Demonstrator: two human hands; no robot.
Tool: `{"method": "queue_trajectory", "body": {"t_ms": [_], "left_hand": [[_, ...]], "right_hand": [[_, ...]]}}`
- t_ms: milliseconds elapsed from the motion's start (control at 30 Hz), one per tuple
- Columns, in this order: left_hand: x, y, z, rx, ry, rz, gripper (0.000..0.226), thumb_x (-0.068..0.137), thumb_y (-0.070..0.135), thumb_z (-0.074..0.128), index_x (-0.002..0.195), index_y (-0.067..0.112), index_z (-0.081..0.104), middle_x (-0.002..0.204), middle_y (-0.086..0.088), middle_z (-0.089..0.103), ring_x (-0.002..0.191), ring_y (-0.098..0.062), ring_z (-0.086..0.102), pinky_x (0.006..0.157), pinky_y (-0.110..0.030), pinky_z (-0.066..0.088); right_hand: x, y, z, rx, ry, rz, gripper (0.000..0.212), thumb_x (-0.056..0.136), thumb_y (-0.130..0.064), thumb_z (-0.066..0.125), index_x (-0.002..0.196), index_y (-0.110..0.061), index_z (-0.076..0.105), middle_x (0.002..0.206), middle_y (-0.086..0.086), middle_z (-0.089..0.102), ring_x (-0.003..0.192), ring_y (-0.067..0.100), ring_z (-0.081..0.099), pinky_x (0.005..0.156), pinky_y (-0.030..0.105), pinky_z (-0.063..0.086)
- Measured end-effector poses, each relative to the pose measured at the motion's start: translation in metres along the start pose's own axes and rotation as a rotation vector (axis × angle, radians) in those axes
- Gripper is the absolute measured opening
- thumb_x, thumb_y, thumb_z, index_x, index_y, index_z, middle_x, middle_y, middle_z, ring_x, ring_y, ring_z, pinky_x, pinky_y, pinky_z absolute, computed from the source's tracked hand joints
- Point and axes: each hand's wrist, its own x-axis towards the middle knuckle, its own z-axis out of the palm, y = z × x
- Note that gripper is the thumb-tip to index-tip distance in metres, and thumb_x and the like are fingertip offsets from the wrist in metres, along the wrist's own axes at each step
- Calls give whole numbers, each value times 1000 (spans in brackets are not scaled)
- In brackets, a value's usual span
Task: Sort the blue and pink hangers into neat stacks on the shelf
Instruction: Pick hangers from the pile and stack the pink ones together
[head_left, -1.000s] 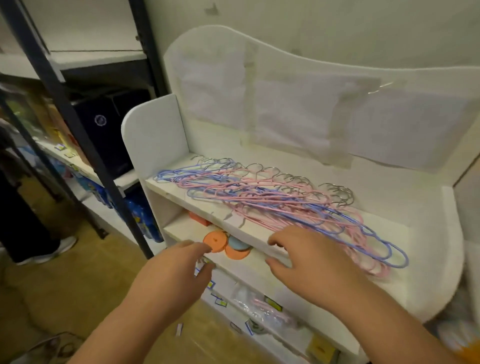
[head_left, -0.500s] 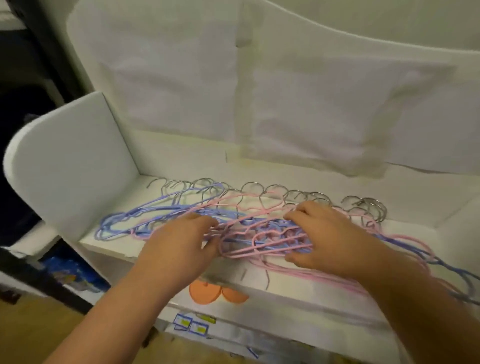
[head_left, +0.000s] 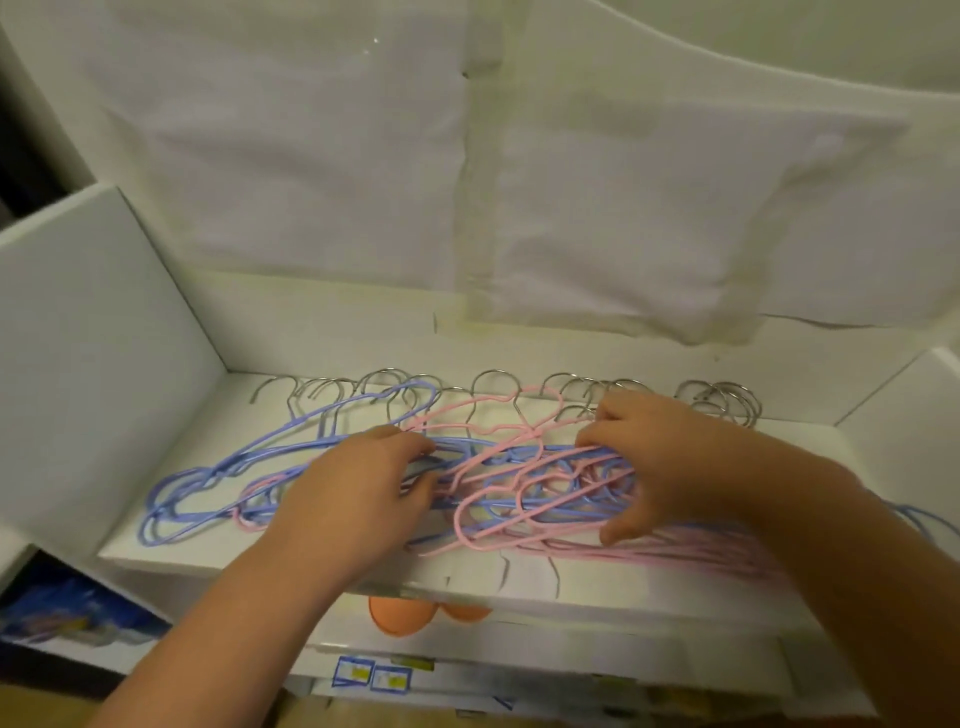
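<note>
Hangers, blue (head_left: 218, 488) and pink (head_left: 524, 512), one mixed heap: lay across the white shelf (head_left: 171, 558), metal hooks (head_left: 493, 379) pointing to the back panel, colours interleaved through the middle and pink trailing off to the right.

Hands, change noted: a second before, both hovered short of the shelf front, touching nothing; half a second before, they had landed on the heap; at this entry they were sunk further into it. Left hand (head_left: 348, 499) lay on the centre-left of the heap, fingertips curled among blue and pink wires (whether a single hanger was pinched could not be told). Right hand (head_left: 670, 467) was curled round a bundle of mixed wires at centre-right, thumb under the front edge and fingers over the back.

Camera, likewise, had closed in on the shelf.

Meaning for task, as judged: reach completed, separation only beginning; no single-colour stack was yet formed. Tangled loops looked liable to drag neighbours along when one was lifted.

Lower shelf: orange discs (head_left: 400, 616), partly seen
</note>
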Motion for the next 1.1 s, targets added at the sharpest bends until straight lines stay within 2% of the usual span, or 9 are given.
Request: {"method": "queue_trajectory", "body": {"t_ms": [133,267,433,533,633,800,900,1000,1100], "left_hand": [[15,3,9,-70,-13,100,41,85,50,60,122,32,61,116,12,60,108,-14,56,86,-33,48],[34,22,22,-45,-118,258,68,74,73,57,126,28,58,120,9,58,110,-13,53,96,-33,45],[43,46,35,33,-131,354,55,73,75,44,108,33,55,110,9,55,102,-17,49,95,-38,42],[39,49,34,1,-146,367,75,69,81,43,124,31,53,128,5,52,115,-19,46,102,-39,39],[34,52,36,62,-158,376,98,61,85,48,139,27,42,138,5,44,124,-18,39,106,-36,36],[44,52,35,3,-194,377,77,62,75,66,127,38,50,117,9,53,110,-15,49,92,-37,46],[45,52,25,-13,-206,378,74,66,64,72,131,36,50,116,9,57,106,-14,53,89,-33,47],[41,56,18,-41,-180,352,62,74,61,66,130,38,51,113,12,59,106,-11,55,88,-33,47],[41,62,15,-82,-145,315,64,74,64,64,131,38,50,114,14,58,105,-8,54,90,-30,47]], "right_hand": [[-24,4,-2,42,88,54,96,54,-81,63,136,-35,43,120,-10,43,106,12,41,93,31,41],[-51,5,-5,84,184,136,99,54,-81,66,138,-37,41,119,-14,39,108,8,35,93,25,38],[-69,4,-5,91,218,218,102,55,-85,61,141,-36,37,118,-14,36,109,8,33,96,25,37],[-77,6,-2,147,213,232,101,53,-87,59,140,-39,37,115,-18,32,108,6,32,97,28,41],[-83,9,-2,163,210,240,100,56,-86,60,140,-39,36,119,-19,33,107,2,27,94,20,34],[-90,16,1,180,225,244,96,56,-85,61,137,-40,37,115,-20,33,102,-1,25,86,17,28],[-94,21,3,200,237,243,97,54,-85,62,137,-40,39,114,-20,34,102,1,27,86,18,28],[-100,25,4,231,249,239,99,54,-85,62,138,-38,39,114,-19,33,103,2,29,87,19,30],[-106,27,8,253,250,230,98,55,-84,62,138,-37,40,114,-19,34,104,2,31,89,19,34]]}}
